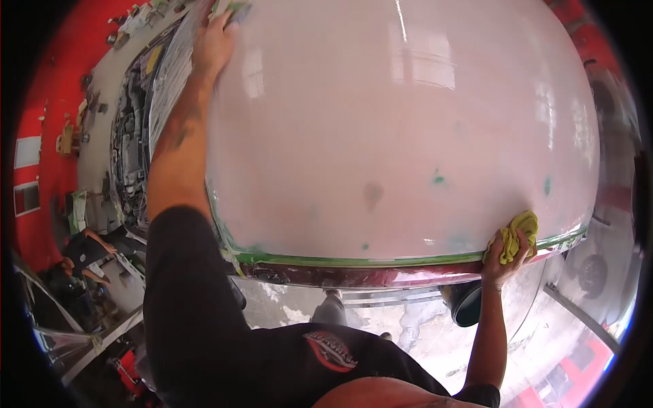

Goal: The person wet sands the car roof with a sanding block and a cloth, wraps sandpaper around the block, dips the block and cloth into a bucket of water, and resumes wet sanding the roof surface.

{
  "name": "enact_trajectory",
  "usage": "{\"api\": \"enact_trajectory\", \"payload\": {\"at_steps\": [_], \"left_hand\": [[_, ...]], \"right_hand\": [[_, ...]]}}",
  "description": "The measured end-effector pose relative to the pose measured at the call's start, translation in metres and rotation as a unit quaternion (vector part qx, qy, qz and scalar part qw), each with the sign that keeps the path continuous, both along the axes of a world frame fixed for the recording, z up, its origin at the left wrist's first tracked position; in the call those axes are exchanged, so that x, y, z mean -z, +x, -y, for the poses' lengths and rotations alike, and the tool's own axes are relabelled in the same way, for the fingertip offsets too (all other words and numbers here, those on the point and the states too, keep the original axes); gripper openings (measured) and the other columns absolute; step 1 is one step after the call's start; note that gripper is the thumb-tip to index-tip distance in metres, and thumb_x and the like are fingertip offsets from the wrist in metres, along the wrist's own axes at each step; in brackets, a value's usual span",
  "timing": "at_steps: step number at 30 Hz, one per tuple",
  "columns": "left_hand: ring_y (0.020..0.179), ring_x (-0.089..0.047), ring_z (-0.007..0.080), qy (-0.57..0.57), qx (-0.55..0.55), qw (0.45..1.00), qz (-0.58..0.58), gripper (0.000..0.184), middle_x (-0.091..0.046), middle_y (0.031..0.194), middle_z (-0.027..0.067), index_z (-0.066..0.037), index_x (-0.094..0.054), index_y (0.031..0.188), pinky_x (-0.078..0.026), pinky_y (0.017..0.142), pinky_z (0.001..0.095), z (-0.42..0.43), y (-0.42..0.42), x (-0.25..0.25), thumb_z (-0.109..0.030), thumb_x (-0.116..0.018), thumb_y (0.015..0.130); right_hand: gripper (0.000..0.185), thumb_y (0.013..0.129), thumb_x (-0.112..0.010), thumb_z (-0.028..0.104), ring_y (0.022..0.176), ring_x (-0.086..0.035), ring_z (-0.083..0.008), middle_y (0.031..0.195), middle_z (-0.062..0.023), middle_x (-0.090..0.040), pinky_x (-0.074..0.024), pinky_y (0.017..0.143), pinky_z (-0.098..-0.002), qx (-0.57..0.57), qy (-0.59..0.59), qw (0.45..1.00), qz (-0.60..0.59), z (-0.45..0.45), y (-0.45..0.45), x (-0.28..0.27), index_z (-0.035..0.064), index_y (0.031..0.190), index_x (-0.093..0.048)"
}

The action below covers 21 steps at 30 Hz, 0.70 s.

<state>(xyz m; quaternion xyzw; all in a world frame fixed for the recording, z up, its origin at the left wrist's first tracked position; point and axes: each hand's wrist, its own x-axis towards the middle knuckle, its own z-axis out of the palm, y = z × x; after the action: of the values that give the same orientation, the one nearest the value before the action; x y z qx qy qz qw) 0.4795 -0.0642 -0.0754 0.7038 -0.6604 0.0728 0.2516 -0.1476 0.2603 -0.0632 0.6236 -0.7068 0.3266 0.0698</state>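
Observation:
A large, curved vehicle panel, coated in wet-looking pinkish-grey with a few green and dark spots, fills the middle. My left hand reaches to its far left edge, fingers closed over a small green-grey pad; the pad's exact kind is hard to make out. At the near right edge my right hand grips a crumpled yellow-green cloth that rests against the panel. Green masking tape runs along the near edge, above a dark red strip of bodywork.
An exposed engine bay lies left of the panel. Below the right hand a dark bucket stands on the stained floor. Another person is at lower left, near a metal frame. A wheel shows at right.

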Motion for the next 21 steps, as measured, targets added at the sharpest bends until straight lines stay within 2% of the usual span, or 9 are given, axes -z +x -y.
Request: {"api": "enact_trajectory", "payload": {"at_steps": [1,3,7,10,12,14,16,19,21], "left_hand": [[0.116,-0.058,0.0403,-0.032,0.055,0.998,-0.019,0.042,-0.064,0.128,0.0183,-0.017,-0.059,0.138,-0.046,0.101,0.0465,-0.03,0.0,0.006,-0.019,-0.057,0.096],[0.121,-0.056,0.0393,-0.005,0.131,0.991,-0.039,0.045,-0.06,0.137,0.0173,-0.006,-0.056,0.139,-0.043,0.102,0.0464,-0.127,-0.028,-0.005,-0.007,-0.055,0.094],[0.127,-0.051,0.0407,0.091,0.122,0.988,0.013,0.051,-0.051,0.144,0.0232,-0.003,-0.053,0.142,-0.039,0.103,0.0493,-0.294,-0.047,0.002,-0.008,-0.058,0.091],[0.125,-0.054,0.04,0.084,0.118,0.989,0.036,0.052,-0.053,0.144,0.0227,-0.003,-0.052,0.143,-0.04,0.103,0.05,-0.228,-0.023,0.002,-0.006,-0.056,0.091],[0.12,-0.061,0.0383,0.001,0.129,0.991,-0.033,0.048,-0.06,0.135,0.0224,-0.001,-0.054,0.14,-0.045,0.103,0.0461,-0.131,-0.01,-0.008,-0.011,-0.058,0.094],[0.114,-0.062,0.0408,0.006,0.07,0.998,0.005,0.042,-0.064,0.127,0.0228,-0.009,-0.059,0.137,-0.047,0.099,0.0465,-0.032,0.029,0.001,-0.017,-0.06,0.095],[0.108,-0.065,0.042,0.07,-0.037,0.997,0.009,0.041,-0.067,0.121,0.0222,-0.012,-0.061,0.135,-0.05,0.094,0.0487,0.021,0.03,-0.014,-0.017,-0.06,0.095],[0.105,-0.066,0.0418,0.015,-0.024,0.999,0.016,0.041,-0.069,0.117,0.0218,-0.009,-0.061,0.134,-0.052,0.09,0.049,-0.005,0.007,-0.009,-0.016,-0.06,0.093],[0.107,-0.066,0.0408,-0.011,0.103,0.994,-0.019,0.041,-0.067,0.121,0.0207,-0.002,-0.062,0.128,-0.053,0.09,0.046,-0.078,-0.035,-0.017,-0.002,-0.06,0.087]], "right_hand": [[0.04,0.083,-0.076,0.012,0.118,-0.047,-0.0353,0.121,-0.0194,-0.051,-0.0419,0.101,-0.0497,0.002,0.001,1.0,-0.003,0.003,-0.001,0.0,0.0081,0.12,-0.062],[0.04,0.083,-0.076,0.012,0.117,-0.047,-0.0356,0.12,-0.0181,-0.052,-0.0421,0.1,-0.0501,-0.001,-0.001,1.0,-0.009,0.005,0.001,-0.003,0.0079,0.12,-0.062],[0.039,0.083,-0.076,0.012,0.116,-0.047,-0.0371,0.117,-0.0136,-0.056,-0.0423,0.098,-0.0514,-0.004,-0.007,1.0,-0.022,0.007,0.002,-0.003,0.0072,0.119,-0.061],[0.038,0.083,-0.076,0.012,0.115,-0.047,-0.0382,0.115,-0.0109,-0.059,-0.042,0.098,-0.0524,-0.005,-0.002,0.999,-0.041,0.006,0.002,-0.004,0.0064,0.118,-0.061],[0.039,0.083,-0.075,0.012,0.115,-0.047,-0.0387,0.116,-0.0127,-0.058,-0.042,0.098,-0.0525,-0.007,0.0,0.999,-0.035,0.004,-0.001,-0.003,0.0068,0.118,-0.061],[0.039,0.083,-0.075,0.012,0.116,-0.047,-0.0391,0.117,-0.0145,-0.057,-0.0419,0.098,-0.0527,-0.005,-0.01,1.0,-0.026,0.007,0.0,-0.001,0.0072,0.118,-0.061],[0.04,0.082,-0.075,0.013,0.116,-0.048,-0.0398,0.12,-0.0183,-0.053,-0.0423,0.098,-0.0532,-0.002,-0.003,1.0,-0.012,0.004,0.0,-0.002,0.0081,0.119,-0.061],[0.044,0.078,-0.077,0.011,0.12,-0.046,-0.0404,0.124,-0.0217,-0.048,-0.0418,0.101,-0.0539,0.004,0.011,1.0,0.006,0.003,-0.002,0.0,0.008,0.119,-0.06],[0.043,0.08,-0.076,0.012,0.118,-0.047,-0.04,0.122,-0.0206,-0.049,-0.0424,0.099,-0.0533,0.0,0.006,1.0,-0.005,0.006,0.002,-0.006,0.008,0.12,-0.06]]}}
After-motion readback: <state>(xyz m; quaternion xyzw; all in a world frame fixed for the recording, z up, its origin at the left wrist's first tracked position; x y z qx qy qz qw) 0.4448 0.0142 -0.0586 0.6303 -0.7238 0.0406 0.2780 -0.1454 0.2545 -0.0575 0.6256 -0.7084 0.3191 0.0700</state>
